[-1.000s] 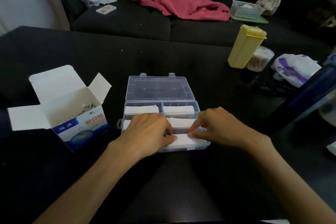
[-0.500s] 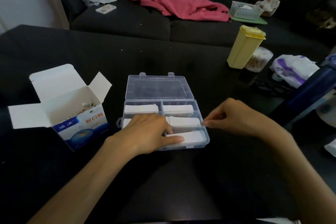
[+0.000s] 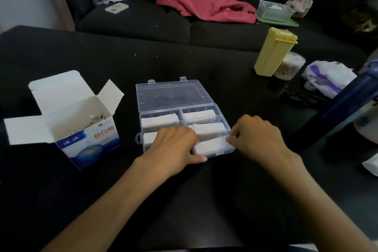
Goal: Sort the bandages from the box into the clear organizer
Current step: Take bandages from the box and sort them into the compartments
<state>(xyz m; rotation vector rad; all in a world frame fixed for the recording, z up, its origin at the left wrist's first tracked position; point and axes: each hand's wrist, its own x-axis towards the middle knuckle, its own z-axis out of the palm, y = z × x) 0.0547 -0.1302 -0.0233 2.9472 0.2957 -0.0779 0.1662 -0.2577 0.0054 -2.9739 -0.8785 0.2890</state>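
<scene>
Clear plastic organizer (image 3: 206,96) on dark surface (image 3: 102,61), lid laid flat behind, compartments holding white stacks of bandages (image 3: 209,129); left hand (image 3: 173,146) lies palm-down over near-left compartments, fingers fairly straight, thumb along front rim, gripping nothing visible; right hand (image 3: 256,139) at right wall, fingers curled, grip apparently pinched on corner of the near-right stack (image 3: 211,145), though contact is small and hard to confirm; cardboard box (image 3: 86,129) stands open to the left, a few bandages showing inside; risk, as judgement: tugging that corner could lift or fan the stack over its divider, or slide the light organizer; hidden: compartments beneath left hand, depth of box contents, right fingertips
</scene>
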